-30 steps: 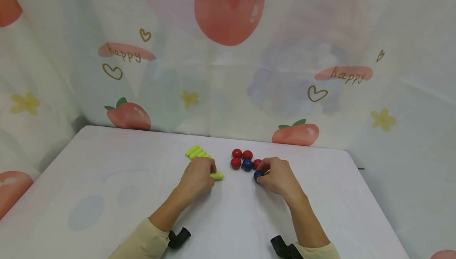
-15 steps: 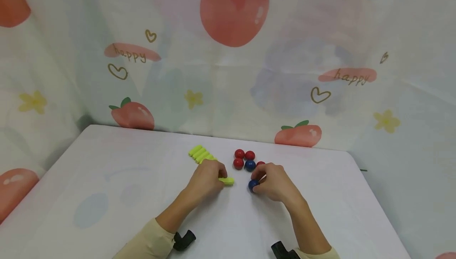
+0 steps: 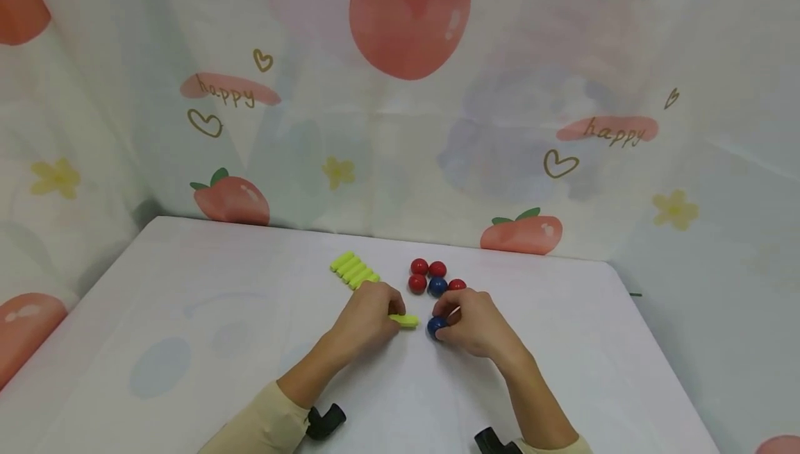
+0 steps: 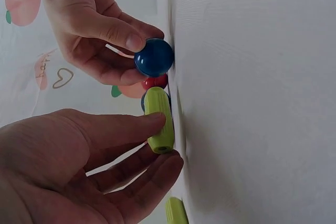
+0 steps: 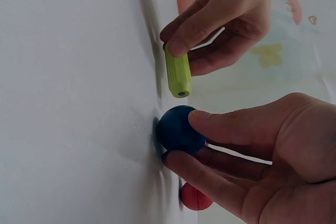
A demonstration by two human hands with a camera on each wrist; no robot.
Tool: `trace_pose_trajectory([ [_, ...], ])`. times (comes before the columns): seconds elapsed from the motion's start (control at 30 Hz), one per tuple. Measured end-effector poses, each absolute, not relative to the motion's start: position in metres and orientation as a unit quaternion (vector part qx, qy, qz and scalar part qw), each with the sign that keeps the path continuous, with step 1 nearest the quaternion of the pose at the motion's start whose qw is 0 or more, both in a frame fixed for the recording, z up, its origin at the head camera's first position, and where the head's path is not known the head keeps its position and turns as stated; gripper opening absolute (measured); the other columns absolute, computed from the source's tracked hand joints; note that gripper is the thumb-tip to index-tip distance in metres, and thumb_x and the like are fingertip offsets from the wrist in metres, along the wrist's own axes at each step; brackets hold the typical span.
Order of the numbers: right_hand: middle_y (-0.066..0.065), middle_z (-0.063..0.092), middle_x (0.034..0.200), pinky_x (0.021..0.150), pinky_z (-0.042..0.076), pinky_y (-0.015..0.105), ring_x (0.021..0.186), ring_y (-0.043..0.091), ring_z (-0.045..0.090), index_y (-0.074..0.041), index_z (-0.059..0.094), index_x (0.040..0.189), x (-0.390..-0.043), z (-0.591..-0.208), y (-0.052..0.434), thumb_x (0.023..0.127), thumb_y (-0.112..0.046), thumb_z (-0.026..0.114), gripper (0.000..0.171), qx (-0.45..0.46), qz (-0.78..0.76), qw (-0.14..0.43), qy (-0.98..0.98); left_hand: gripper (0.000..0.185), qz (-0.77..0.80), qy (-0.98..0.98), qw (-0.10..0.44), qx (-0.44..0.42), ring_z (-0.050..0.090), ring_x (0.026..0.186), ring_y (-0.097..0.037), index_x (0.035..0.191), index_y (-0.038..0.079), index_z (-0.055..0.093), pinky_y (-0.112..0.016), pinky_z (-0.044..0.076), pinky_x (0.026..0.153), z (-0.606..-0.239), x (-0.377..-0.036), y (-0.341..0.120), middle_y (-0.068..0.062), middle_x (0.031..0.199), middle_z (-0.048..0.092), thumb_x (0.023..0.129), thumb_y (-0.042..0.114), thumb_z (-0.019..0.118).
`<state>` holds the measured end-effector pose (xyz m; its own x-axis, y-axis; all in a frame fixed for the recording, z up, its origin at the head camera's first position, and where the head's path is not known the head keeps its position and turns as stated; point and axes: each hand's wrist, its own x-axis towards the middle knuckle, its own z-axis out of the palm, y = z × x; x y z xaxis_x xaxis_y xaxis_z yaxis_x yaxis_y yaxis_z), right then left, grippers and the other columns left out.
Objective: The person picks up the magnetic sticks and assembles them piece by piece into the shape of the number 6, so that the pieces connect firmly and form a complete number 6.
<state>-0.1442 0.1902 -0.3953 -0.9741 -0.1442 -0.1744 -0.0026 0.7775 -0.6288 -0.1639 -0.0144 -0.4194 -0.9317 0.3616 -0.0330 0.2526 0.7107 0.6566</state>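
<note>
Left hand [image 3: 369, 315] pinches green peg [image 3: 405, 320], right hand [image 3: 471, 321] pinches blue ball [image 3: 435, 327]; ends face, near table [image 3: 187, 315] centre, apparently for joining.

White table [image 3: 187, 315], fruit-print curtain [image 3: 406, 128] behind, soft light

Our left hand [image 3: 365, 312] sits just left of the blue ball [image 3: 435, 328], its curled fingers [image 4: 137, 125] pinching a green peg [image 3: 404, 320]; our right hand [image 3: 471, 318] grips that ball between thumb and fingers, both forearms reaching forward
</note>
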Motion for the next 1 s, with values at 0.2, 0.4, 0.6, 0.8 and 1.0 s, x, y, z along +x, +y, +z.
trace_pose_trajectory([
  [0.2, 0.003, 0.072, 0.091, 0.075, 0.063, 0.034, 0.083, 0.016, 0.066, -0.012, 0.077, 0.098, -0.1444, -0.3981, 0.1859, 0.079, -0.004, 0.087, 0.024, -0.039, -0.337, 0.098, 0.936, 0.014, 0.338, 0.921, 0.082, 0.176, 0.061, 0.081, -0.012, 0.094, 0.010, 0.080, -0.028, 0.056, 0.078, -0.4201, -0.1651, -0.0119, 0.004, 0.081, 0.070, 0.084, 0.000, 0.081],
  [0.4, 0.003, 0.072, 0.092, 0.076, 0.063, 0.034, 0.084, 0.017, 0.067, -0.011, 0.077, 0.098, -0.1433, -0.3991, 0.1837, 0.078, -0.002, 0.087, 0.024, -0.044, -0.344, 0.098, 0.933, 0.015, 0.342, 0.917, 0.080, 0.187, 0.061, 0.081, -0.012, 0.094, 0.009, 0.081, -0.028, 0.056, 0.077, -0.4200, -0.1636, -0.0102, 0.003, 0.081, 0.072, 0.083, -0.001, 0.080],
  [0.6, 0.003, 0.072, 0.093, 0.076, 0.063, 0.035, 0.086, 0.017, 0.067, -0.012, 0.077, 0.099, -0.1447, -0.3992, 0.1819, 0.078, -0.003, 0.087, 0.025, -0.040, -0.343, 0.101, 0.933, 0.015, 0.339, 0.919, 0.080, 0.183, 0.061, 0.081, -0.012, 0.094, 0.010, 0.081, -0.028, 0.057, 0.078, -0.4217, -0.1635, -0.0113, 0.004, 0.082, 0.072, 0.082, 0.000, 0.082],
  [0.8, 0.003, 0.073, 0.095, 0.078, 0.063, 0.036, 0.088, 0.017, 0.068, -0.012, 0.078, 0.100, -0.1455, -0.3998, 0.1831, 0.078, -0.004, 0.087, 0.025, -0.034, -0.340, 0.104, 0.934, 0.015, 0.342, 0.918, 0.086, 0.183, 0.061, 0.080, -0.012, 0.094, 0.011, 0.081, -0.027, 0.056, 0.076, -0.4219, -0.1640, -0.0115, 0.005, 0.080, 0.071, 0.082, 0.001, 0.082],
  [1.0, 0.004, 0.074, 0.095, 0.079, 0.063, 0.036, 0.089, 0.017, 0.068, -0.013, 0.078, 0.102, -0.1460, -0.3985, 0.1852, 0.080, -0.004, 0.086, 0.025, -0.035, -0.336, 0.105, 0.935, 0.015, 0.344, 0.916, 0.090, 0.185, 0.060, 0.079, -0.012, 0.095, 0.011, 0.080, -0.026, 0.054, 0.074, -0.4218, -0.1645, -0.0119, 0.006, 0.080, 0.069, 0.082, 0.003, 0.083],
])
